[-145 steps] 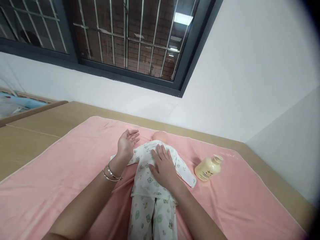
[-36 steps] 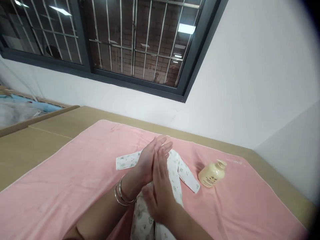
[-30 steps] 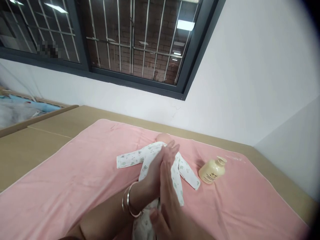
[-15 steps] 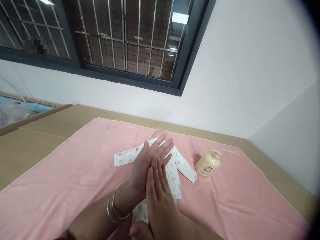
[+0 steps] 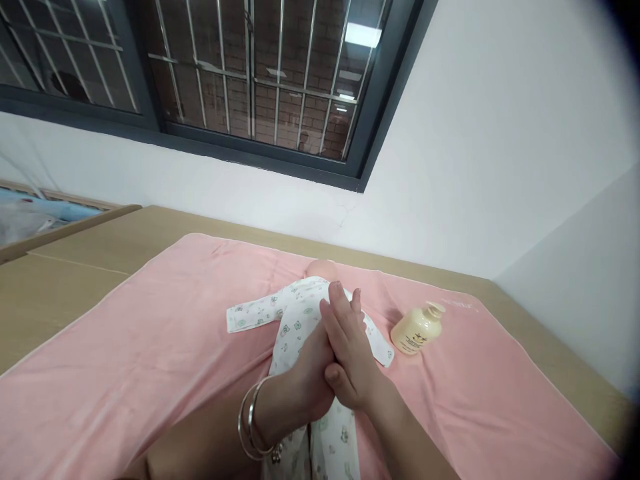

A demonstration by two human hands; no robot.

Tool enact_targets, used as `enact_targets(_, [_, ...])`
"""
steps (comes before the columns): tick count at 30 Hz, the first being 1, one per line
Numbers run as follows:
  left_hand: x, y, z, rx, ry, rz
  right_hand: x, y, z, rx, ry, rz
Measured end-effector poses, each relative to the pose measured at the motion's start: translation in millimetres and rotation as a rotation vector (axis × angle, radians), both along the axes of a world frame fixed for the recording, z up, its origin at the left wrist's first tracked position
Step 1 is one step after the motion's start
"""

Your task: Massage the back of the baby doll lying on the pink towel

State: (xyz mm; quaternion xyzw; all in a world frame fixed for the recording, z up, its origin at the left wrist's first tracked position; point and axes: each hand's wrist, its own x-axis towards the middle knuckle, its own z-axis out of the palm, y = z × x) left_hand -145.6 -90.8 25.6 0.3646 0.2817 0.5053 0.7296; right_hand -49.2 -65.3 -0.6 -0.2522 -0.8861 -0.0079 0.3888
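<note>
My left hand [image 5: 311, 381], with two silver bangles [image 5: 250, 420] at the wrist, is pressed palm to palm against my right hand [image 5: 353, 360]. The right fingers lie stretched out along the left hand and hide most of its fingers; no object shows between the palms. Under both hands a doll in a white printed outfit [image 5: 295, 327] lies on its back, its smooth round head [image 5: 321, 269] pointing towards the wall. To the right of the doll's sleeve stands a cream-yellow lotion bottle [image 5: 417, 330] with dark print.
A pink blanket [image 5: 190, 320] with creases covers much of the wooden tabletop [image 5: 90, 260]. Behind it rise a white wall [image 5: 450, 167] and a dark-framed window [image 5: 260, 143] with metal bars. At far left, a wooden-edged tray or box [image 5: 65, 230] holds blue and clear plastic material.
My right hand has slid upward and to the right along the left, its fingers now over the left fingers. The left hand has turned inward. The doll and bottle have stayed put.
</note>
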Motion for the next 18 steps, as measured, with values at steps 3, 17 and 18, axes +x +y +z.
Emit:
enact_targets(3, [-15,13,11.5,-0.105,-0.127,0.080,-10,1,-8,-0.071,-0.013,-0.047])
enact_targets(17, [-56,110,-42.8,0.215,0.335,0.656,-4,23,-18,-0.539,0.282,0.016])
enact_targets(18, [-54,115,-52.1,0.263,0.437,0.678,-7,36,-28,-0.524,0.273,-0.105])
